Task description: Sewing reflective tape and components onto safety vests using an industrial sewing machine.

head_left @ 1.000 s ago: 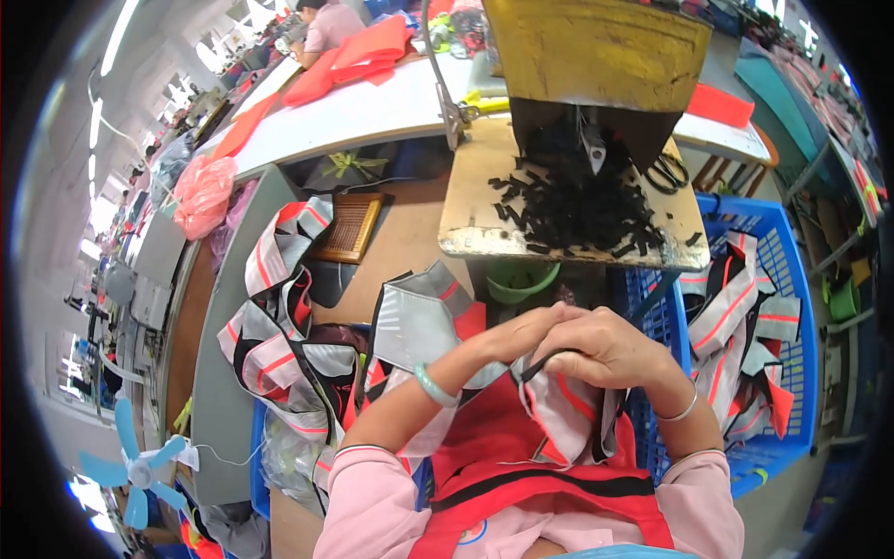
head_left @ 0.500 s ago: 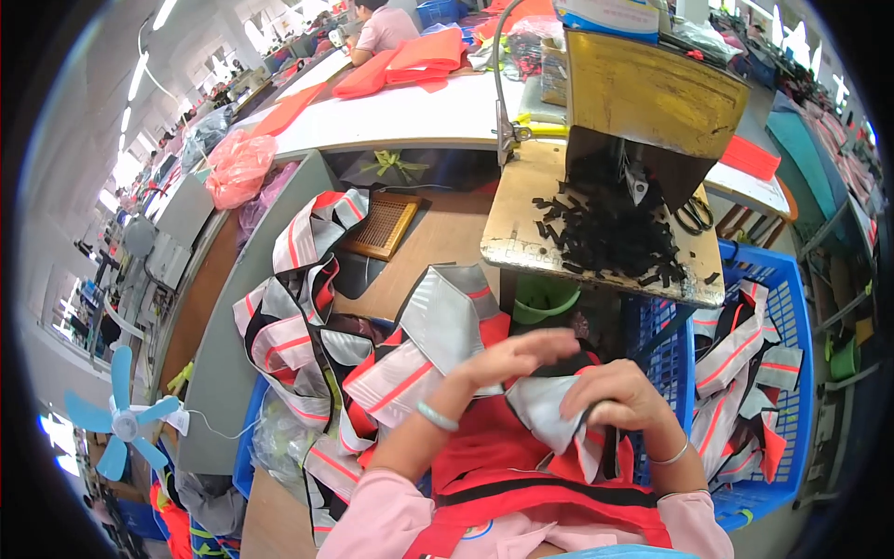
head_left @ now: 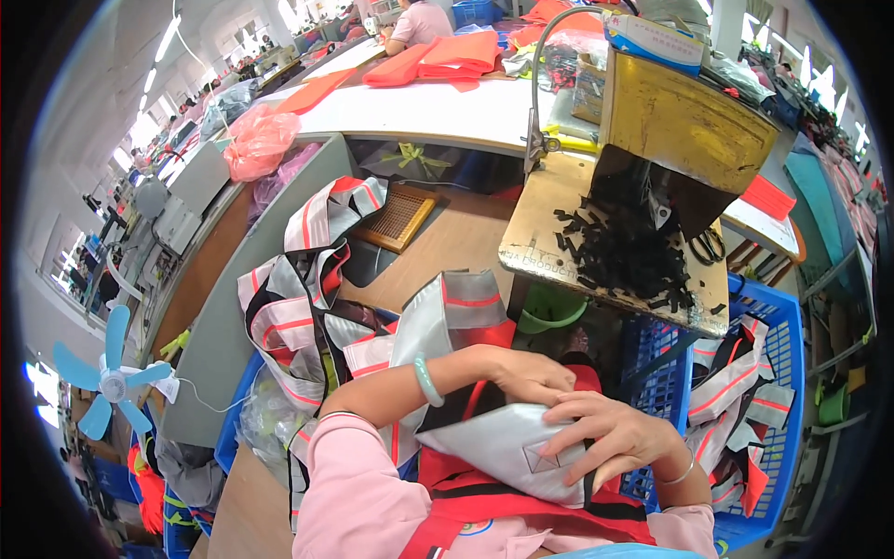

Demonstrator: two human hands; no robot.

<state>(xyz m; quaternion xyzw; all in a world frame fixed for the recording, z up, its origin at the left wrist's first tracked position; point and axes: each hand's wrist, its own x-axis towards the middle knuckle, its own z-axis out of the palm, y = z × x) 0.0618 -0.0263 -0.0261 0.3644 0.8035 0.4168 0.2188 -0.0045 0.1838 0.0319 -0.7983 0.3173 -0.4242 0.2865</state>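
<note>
In my lap lies a silver-grey reflective fabric piece point(head_left: 503, 449) with a stitched crossed square and a dark edge. My right hand point(head_left: 610, 430) grips its right side, fingers spread across the face and thumb lower down. At the upper edge of the piece, my left hand point(head_left: 535, 377) is bent with its fingers closed on the cloth; its fingertips are partly hidden near the right hand. Behind my left forearm, more silver fabric with orange stripes point(head_left: 454, 303) stands in folds. A red apron point(head_left: 456, 480) lies under the work.
To the left hangs a heap of striped reflective strips point(head_left: 284, 321). A blue basket point(head_left: 787, 373) at right holds similar strips. Ahead, a machine with a yellow cover point(head_left: 689, 130) stands on a board strewn with black scraps point(head_left: 633, 261). Scissors point(head_left: 708, 247) lie beside it. A blue fan point(head_left: 114, 384) stands far left.
My left hand, raised and stretched out before, has come down onto the fabric edge. The grey piece now lies flatter and shows its stitched square. The view has shifted slightly.
</note>
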